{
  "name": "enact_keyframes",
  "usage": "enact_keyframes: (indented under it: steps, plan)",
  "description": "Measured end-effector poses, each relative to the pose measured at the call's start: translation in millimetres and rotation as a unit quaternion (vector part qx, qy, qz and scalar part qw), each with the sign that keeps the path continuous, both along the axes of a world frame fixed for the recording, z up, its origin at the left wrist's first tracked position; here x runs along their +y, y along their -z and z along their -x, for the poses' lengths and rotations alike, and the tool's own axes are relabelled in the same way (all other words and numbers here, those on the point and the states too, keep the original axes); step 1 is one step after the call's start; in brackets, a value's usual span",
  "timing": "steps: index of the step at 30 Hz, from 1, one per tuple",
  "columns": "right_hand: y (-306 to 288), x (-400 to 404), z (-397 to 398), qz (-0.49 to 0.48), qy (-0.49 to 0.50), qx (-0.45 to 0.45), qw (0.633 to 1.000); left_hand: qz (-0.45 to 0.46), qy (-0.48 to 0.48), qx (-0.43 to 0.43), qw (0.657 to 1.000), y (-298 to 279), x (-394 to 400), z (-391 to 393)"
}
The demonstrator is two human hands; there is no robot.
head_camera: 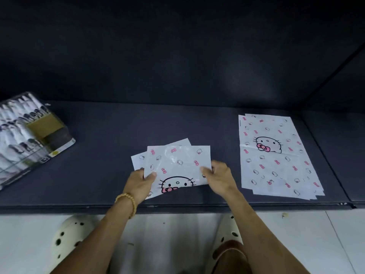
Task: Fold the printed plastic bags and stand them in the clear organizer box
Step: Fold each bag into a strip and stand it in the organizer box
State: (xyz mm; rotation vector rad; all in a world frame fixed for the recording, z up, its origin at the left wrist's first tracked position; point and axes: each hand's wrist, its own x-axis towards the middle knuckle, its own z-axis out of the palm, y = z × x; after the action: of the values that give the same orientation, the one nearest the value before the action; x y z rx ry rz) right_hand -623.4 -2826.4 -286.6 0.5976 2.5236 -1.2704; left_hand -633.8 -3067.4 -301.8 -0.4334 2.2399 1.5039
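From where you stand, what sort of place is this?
Probably a home or small shop's packing spot: a low dark padded surface, a stack of printed plastic bags, a clear organizer box of folded ones.

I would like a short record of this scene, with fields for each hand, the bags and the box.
left hand: grips left edge of the folded white printed plastic bag
right hand: pinches its right edge
unfolded bags: white printed stack lies flat at right on the dark mat
clear organizer box: at far left, holds folded bags
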Motion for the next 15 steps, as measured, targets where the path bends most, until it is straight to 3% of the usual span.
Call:
enact_keyframes:
  steps: [4, 10, 15]
  plan:
    - [5, -23, 13, -0.041, -0.013, -0.006, 0.999, 0.153, 0.000, 0.079, 0.985, 3, -14, -5]
    - [12, -37, 21, -0.060, 0.003, 0.005, 0.998, 0.128, -0.046, 0.048, 0.990, 8, -32, 1]
    - [21, -44, 26, -0.115, -0.025, -0.010, 0.993, 0.213, -0.039, 0.019, 0.976, 4, -45, -2]
